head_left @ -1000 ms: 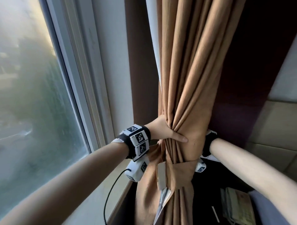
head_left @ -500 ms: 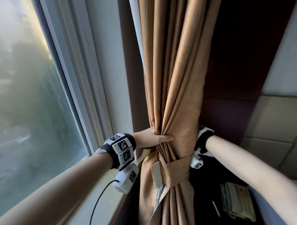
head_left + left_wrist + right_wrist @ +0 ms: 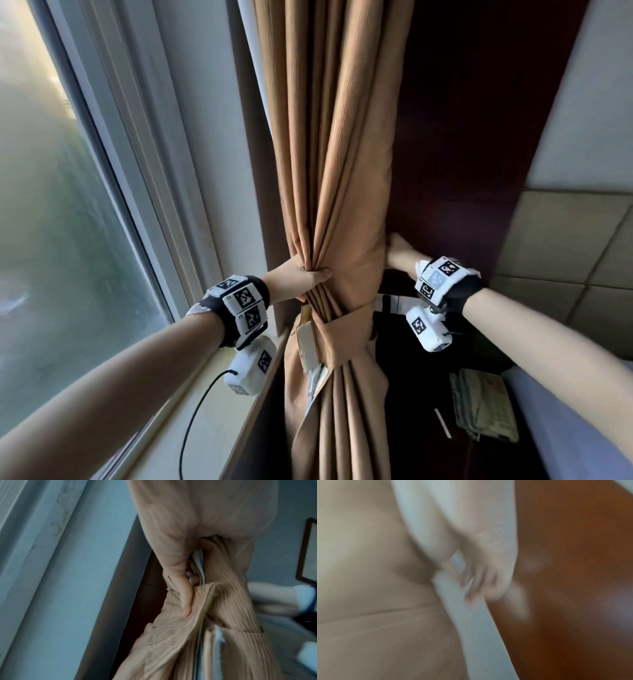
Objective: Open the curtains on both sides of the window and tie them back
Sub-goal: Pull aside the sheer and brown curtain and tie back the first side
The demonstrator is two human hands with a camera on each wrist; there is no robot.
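Observation:
The tan curtain point(image 3: 329, 154) hangs gathered into a bundle beside the window, and a tie-back band point(image 3: 346, 337) of the same cloth wraps its waist. Just above the band my left hand point(image 3: 305, 279) grips the folds, thumb across the front. In the left wrist view its fingers point(image 3: 186, 601) dig into the pleated cloth point(image 3: 231, 608). My right hand point(image 3: 400, 255) is at the bundle's right edge, with its fingers hidden behind the cloth. The right wrist view is blurred: the hand point(image 3: 481, 577) lies by a white lining strip point(image 3: 471, 628), and its hold is unclear.
The window pane point(image 3: 51, 240), its frame point(image 3: 164, 205) and the sill point(image 3: 219, 394) are on the left. A dark wood panel point(image 3: 462, 137) stands behind the curtain, with a tiled wall point(image 3: 565, 257) to the right. A telephone point(image 3: 483, 404) sits low on the right.
My right hand has come out from behind the bundle, up and to the right, so its wristband now shows. The left hand keeps its grip on the folds.

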